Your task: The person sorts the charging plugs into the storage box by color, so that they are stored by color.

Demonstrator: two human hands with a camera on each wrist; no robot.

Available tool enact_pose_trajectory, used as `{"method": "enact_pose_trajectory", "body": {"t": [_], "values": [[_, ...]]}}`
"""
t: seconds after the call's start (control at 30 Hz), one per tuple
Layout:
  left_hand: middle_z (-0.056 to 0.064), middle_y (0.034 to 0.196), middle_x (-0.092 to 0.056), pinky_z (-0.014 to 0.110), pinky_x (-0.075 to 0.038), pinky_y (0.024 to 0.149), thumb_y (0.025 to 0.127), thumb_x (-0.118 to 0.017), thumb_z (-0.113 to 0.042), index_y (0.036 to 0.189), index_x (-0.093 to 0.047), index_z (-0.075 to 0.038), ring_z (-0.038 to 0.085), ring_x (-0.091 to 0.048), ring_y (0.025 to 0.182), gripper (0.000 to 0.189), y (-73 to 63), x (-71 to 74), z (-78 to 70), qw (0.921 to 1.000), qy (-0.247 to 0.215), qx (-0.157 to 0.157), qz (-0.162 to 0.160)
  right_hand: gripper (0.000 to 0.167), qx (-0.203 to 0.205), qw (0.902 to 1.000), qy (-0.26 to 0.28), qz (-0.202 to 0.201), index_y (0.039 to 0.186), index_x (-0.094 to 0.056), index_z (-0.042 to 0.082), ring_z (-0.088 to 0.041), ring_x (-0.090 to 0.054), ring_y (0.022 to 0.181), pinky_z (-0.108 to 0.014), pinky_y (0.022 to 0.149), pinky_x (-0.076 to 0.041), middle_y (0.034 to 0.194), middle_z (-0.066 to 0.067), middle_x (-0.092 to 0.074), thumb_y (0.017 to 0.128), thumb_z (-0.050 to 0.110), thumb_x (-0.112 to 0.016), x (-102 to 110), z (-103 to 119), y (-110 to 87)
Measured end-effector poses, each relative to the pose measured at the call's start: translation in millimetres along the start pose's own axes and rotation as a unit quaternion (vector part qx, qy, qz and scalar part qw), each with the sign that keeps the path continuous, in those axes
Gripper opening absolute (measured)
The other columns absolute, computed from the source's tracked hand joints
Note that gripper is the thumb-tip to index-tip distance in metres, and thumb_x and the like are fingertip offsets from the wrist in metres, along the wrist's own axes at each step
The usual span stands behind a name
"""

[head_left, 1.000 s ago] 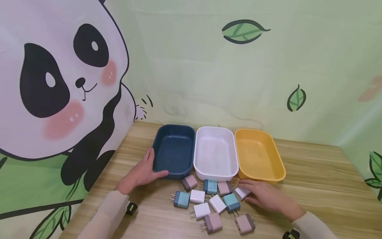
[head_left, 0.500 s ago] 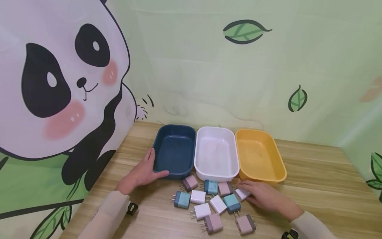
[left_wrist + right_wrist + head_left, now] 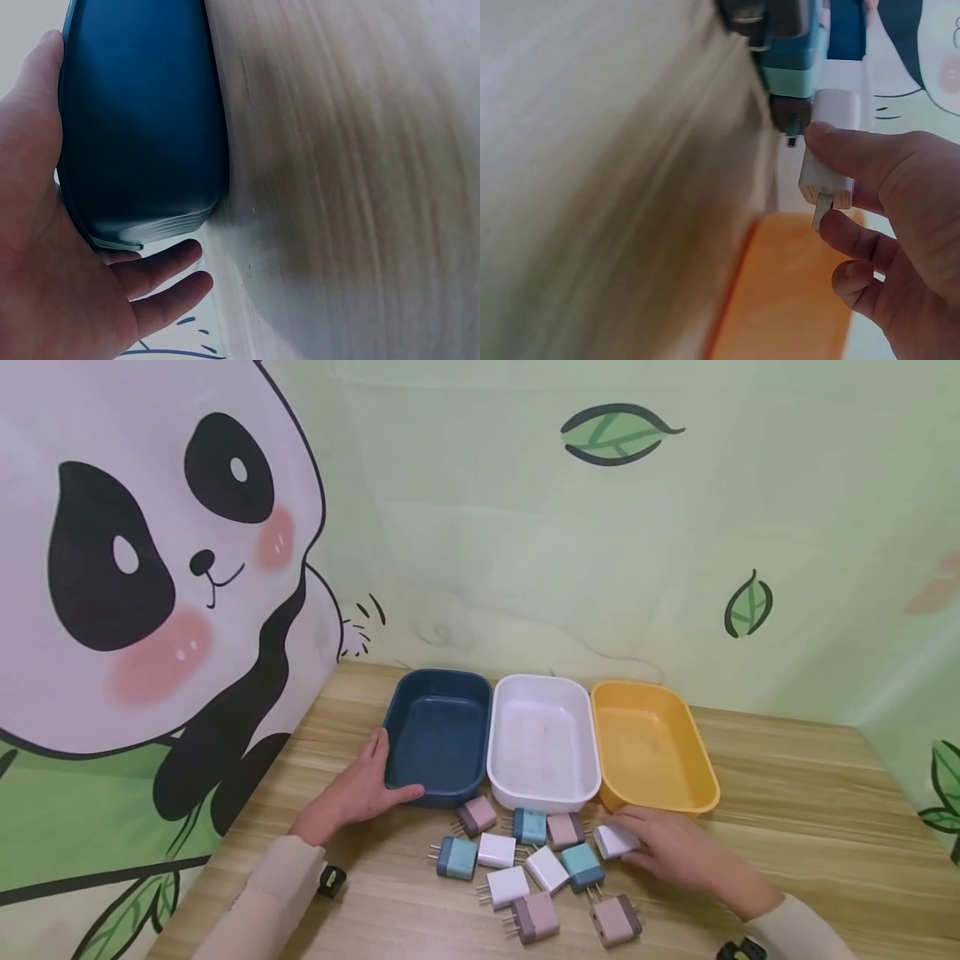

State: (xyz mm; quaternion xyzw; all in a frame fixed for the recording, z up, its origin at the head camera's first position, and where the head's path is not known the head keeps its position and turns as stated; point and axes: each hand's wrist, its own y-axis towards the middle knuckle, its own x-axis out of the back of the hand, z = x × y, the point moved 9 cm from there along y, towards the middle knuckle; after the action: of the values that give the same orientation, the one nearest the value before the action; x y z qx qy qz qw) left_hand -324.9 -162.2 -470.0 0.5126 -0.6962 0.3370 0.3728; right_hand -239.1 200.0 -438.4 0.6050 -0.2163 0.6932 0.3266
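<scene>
My right hand [image 3: 675, 850] pinches a white plug-in charger [image 3: 617, 841] between thumb and fingers, its metal prongs showing in the right wrist view. My left hand [image 3: 362, 787] rests at the near left corner of a dark blue bin [image 3: 450, 795], thumb at the front rim and fingers spread along the side. In the left wrist view, those fingers look extended, partly hidden behind the bin wall. Several chargers lie loosely on the table in front of the bins, among them a white charger [image 3: 507, 887], a teal-and-blue charger [image 3: 582, 867] and a pink charger [image 3: 617, 920].
A white bin [image 3: 543, 802] stands between the dark blue bin and a yellow bin [image 3: 701, 793], all side by side on the wooden table [image 3: 795, 810]. Behind them rises a green backdrop [image 3: 480, 527] printed with a panda and leaves.
My right hand has drawn the white charger slightly right, away from the pink charger beside it, and appears to have raised it. My left hand stays at the dark blue bin.
</scene>
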Motion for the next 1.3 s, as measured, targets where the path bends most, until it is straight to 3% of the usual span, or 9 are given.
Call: {"method": "enact_pose_trajectory", "body": {"t": [0.47, 0.7, 1.3], "values": [[0.023, 0.155, 0.001, 0.053, -0.026, 0.106, 0.077, -0.06, -0.068, 0.148, 0.002, 0.004, 0.04, -0.019, 0.138, 0.119, 0.4, -2.2, 1.3, 1.0, -0.003, 0.002, 0.0, 0.047, 0.042, 0.9967, -0.018, -0.068, 0.121, -0.063, 0.008, -0.009, -0.051, 0.09, -0.028, 0.074, -0.048, 0.111, 0.003, -0.065, 0.08, 0.027, -0.074, 27.6, 20.0, 10.1], [0.024, 0.154, 0.0, 0.052, -0.027, 0.106, 0.076, -0.059, -0.071, 0.148, 0.001, 0.006, 0.041, -0.02, 0.137, 0.121, 1.6, -4.0, 1.8, 1.0, -0.001, -0.005, -0.004, 0.049, 0.04, 0.9967, -0.013, -0.069, 0.124, -0.061, 0.008, -0.014, -0.055, 0.1, -0.034, 0.085, -0.049, 0.114, 0.0, -0.063, 0.081, 0.027, -0.075, 30.7, 27.6, 26.7], [0.025, 0.154, -0.002, 0.053, -0.028, 0.105, 0.077, -0.062, -0.066, 0.148, 0.0, 0.006, 0.041, -0.024, 0.136, 0.118, 0.5, -0.8, 0.1, 0.9999, -0.007, -0.005, -0.008, 0.048, 0.041, 0.9978, 0.001, -0.051, 0.126, -0.057, 0.005, -0.018, -0.055, 0.103, -0.036, 0.089, -0.048, 0.115, -0.006, -0.059, 0.085, 0.026, -0.071, 44.0, 40.1, 80.5]]}}
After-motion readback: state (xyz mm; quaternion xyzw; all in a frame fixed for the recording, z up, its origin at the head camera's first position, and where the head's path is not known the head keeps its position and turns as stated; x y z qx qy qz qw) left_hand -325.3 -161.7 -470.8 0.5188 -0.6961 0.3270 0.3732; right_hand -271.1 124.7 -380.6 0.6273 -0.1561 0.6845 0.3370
